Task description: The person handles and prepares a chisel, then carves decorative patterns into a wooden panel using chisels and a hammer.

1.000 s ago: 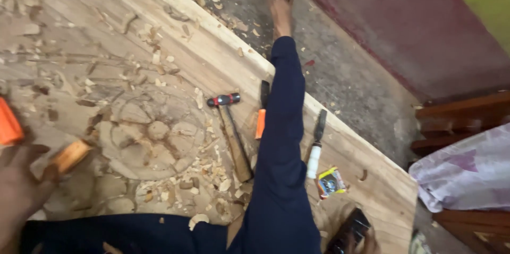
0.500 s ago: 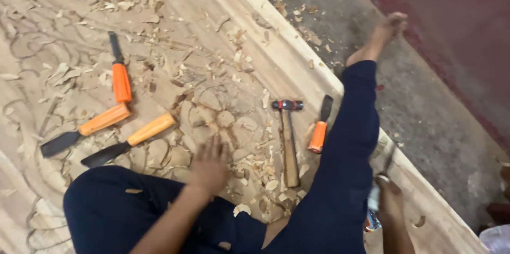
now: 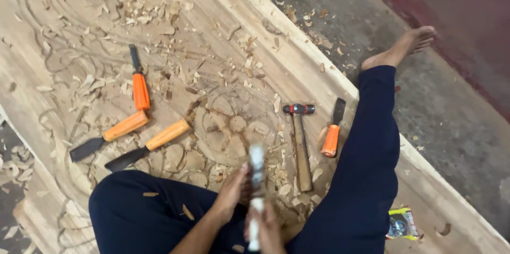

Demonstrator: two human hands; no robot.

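Both hands, left [image 3: 231, 195] and right [image 3: 268, 227], are closing around a blurred pale chisel [image 3: 256, 190] over the carved panel [image 3: 223, 62], with a hammer [image 3: 300, 142] lying just beside and orange chisels [image 3: 139, 85] scattered leftward.

Half a second ago the left hand [image 3: 229, 193] lay flat, fingers spread, on the carved wood panel [image 3: 223, 62] among the chips; it now closes around a pale-handled tool [image 3: 256, 179] held upright between the knees. The right hand [image 3: 268, 227], then down beside the right thigh at the panel edge, has come in and grips the same tool lower down. The tool was not between the hands earlier.
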